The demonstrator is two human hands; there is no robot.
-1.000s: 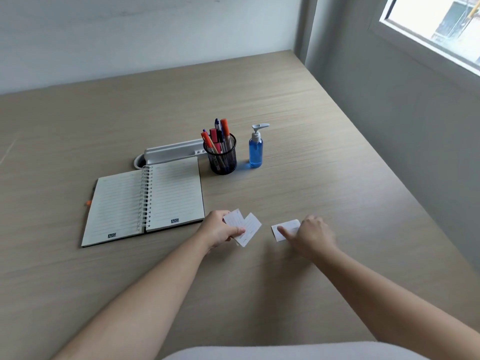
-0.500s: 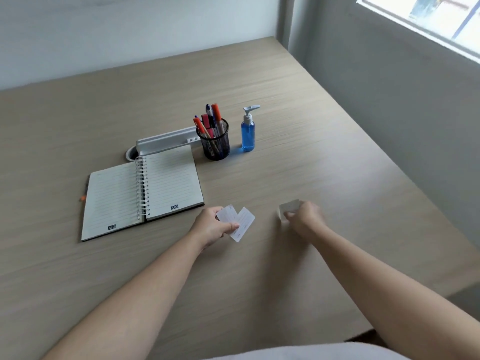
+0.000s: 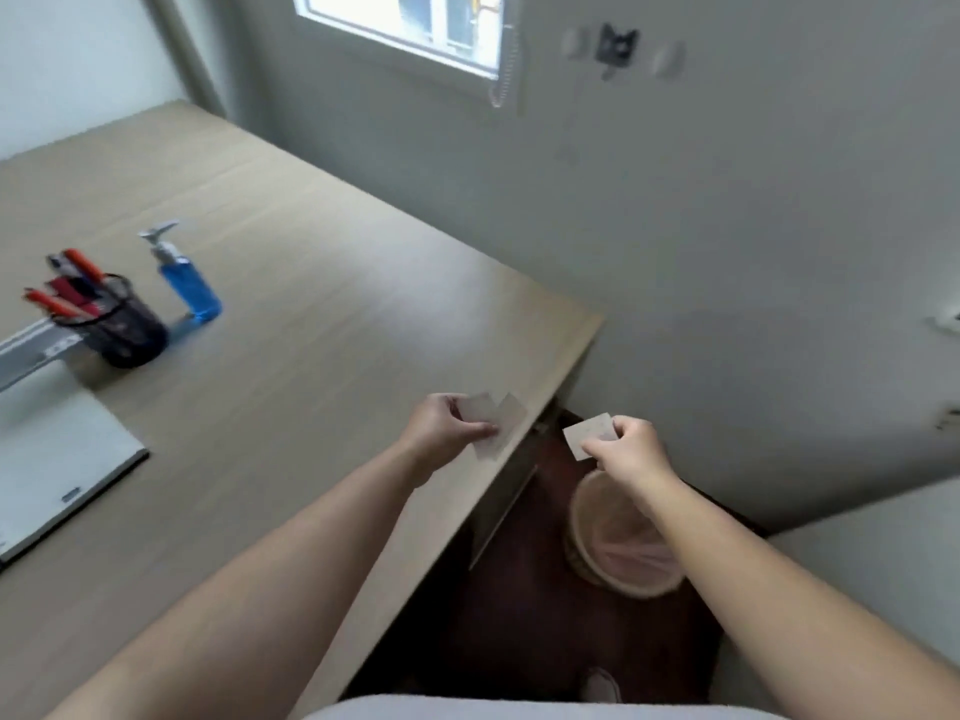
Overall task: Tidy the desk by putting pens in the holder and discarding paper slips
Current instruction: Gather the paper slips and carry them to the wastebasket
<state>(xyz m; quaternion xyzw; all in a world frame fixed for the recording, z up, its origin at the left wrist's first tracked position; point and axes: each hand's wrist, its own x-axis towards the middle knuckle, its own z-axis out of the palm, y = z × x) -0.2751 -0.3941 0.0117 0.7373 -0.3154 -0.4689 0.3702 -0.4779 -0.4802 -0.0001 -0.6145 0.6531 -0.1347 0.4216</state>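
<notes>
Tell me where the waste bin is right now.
The waste bin sits on the dark floor right of the desk edge, low in the head view, directly below the right hand holding a paper slip.

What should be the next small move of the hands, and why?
Probably release the slip from the right hand, since it hangs past the desk edge, roughly above the lined bin. The left hand holds two slips still over the desk.
</notes>
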